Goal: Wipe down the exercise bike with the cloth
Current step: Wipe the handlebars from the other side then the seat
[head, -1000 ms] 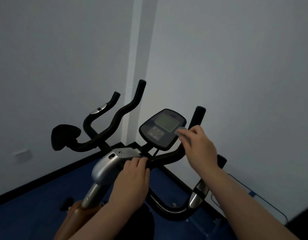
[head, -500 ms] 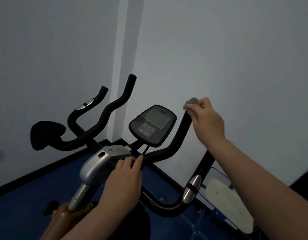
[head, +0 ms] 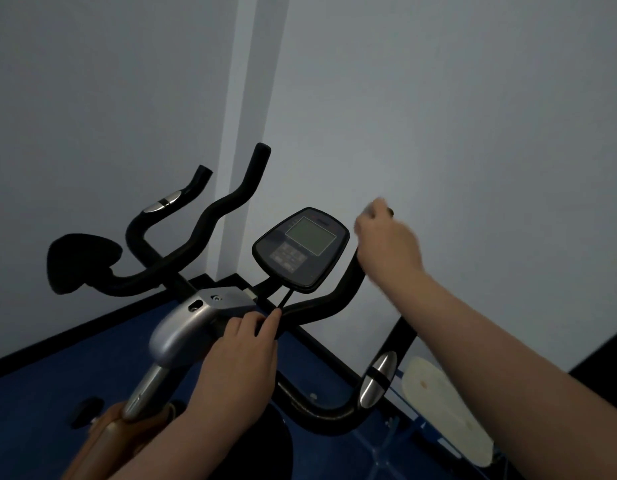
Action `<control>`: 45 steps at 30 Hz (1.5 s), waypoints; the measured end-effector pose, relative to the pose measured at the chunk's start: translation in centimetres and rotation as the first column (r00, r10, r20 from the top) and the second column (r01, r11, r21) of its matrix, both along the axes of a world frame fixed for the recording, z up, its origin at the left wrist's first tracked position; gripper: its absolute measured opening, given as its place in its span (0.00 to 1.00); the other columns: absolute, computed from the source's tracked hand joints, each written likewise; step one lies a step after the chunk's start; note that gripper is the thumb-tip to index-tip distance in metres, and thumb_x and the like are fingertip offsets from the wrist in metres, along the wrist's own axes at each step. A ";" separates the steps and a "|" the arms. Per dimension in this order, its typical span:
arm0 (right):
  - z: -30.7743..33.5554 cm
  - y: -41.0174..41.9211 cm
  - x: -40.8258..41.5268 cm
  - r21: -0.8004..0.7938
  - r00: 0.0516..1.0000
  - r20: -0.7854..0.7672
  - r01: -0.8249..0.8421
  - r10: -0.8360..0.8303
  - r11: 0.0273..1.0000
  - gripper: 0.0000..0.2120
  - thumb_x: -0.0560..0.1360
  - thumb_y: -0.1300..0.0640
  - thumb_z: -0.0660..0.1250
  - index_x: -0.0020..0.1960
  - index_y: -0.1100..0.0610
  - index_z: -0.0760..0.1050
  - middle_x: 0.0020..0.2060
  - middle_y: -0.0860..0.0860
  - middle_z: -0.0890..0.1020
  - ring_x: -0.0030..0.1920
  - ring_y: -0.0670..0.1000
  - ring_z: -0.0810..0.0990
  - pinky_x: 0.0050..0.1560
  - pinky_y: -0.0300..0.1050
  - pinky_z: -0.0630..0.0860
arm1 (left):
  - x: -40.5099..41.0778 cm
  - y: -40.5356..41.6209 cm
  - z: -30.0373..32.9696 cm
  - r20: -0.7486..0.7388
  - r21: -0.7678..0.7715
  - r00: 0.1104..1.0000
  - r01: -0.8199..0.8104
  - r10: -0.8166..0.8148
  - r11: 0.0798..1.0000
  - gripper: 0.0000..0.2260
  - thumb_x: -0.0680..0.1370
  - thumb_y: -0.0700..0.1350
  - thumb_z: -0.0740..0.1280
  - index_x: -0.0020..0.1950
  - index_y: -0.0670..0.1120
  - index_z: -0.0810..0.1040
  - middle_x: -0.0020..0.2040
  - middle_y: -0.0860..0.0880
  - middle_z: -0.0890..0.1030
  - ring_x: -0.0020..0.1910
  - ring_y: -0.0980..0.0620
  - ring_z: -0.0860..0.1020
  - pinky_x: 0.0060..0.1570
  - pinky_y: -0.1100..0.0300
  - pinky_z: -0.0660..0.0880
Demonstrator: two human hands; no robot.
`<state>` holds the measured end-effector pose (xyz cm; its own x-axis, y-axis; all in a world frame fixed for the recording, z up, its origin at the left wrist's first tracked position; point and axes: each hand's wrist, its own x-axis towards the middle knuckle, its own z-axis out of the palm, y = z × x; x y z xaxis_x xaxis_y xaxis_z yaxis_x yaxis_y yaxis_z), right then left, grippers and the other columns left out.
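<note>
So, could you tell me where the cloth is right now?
In the head view, the cloth is bunched in the right hand atop the right handlebar, right of the console.

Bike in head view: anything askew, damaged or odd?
Nothing stands out. The console sits tilted on its stalk, handlebars look intact. The right hand is motion-blurred at the right bar's top; the cloth can't be made out.
</note>
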<state>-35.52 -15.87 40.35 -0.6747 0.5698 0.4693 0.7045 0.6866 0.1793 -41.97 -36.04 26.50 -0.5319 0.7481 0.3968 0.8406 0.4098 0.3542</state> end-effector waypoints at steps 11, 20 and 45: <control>1.2 0.0 -0.7 0.000 0.988 -0.153 -0.030 0.029 1.000 0.10 0.81 0.56 0.59 0.54 0.55 0.79 0.54 0.52 0.71 0.37 0.58 0.75 0.37 0.45 0.66 | -0.2 0.1 -0.1 0.010 0.011 1.000 -0.009 0.009 1.000 0.24 0.83 0.51 0.53 0.79 0.53 0.53 0.70 0.53 0.66 0.64 0.54 0.66 0.56 0.62 0.70; -3.9 -1.7 2.3 -0.382 0.863 -0.503 -0.263 0.040 0.886 0.09 0.80 0.50 0.62 0.49 0.45 0.82 0.45 0.44 0.69 0.43 0.46 0.73 0.41 0.36 0.66 | 0.0 0.0 0.1 0.018 -0.005 1.000 -0.008 0.008 1.000 0.24 0.83 0.53 0.52 0.79 0.54 0.52 0.68 0.55 0.66 0.64 0.55 0.66 0.55 0.64 0.70; -8.3 -1.5 -0.5 -0.584 0.227 -0.803 -0.478 -0.551 0.656 0.13 0.81 0.49 0.60 0.56 0.51 0.82 0.46 0.45 0.83 0.46 0.47 0.80 0.41 0.36 0.71 | -0.5 -0.3 0.6 0.240 0.119 0.969 0.023 -0.052 0.993 0.20 0.82 0.52 0.55 0.75 0.56 0.61 0.66 0.56 0.69 0.64 0.56 0.64 0.58 0.62 0.68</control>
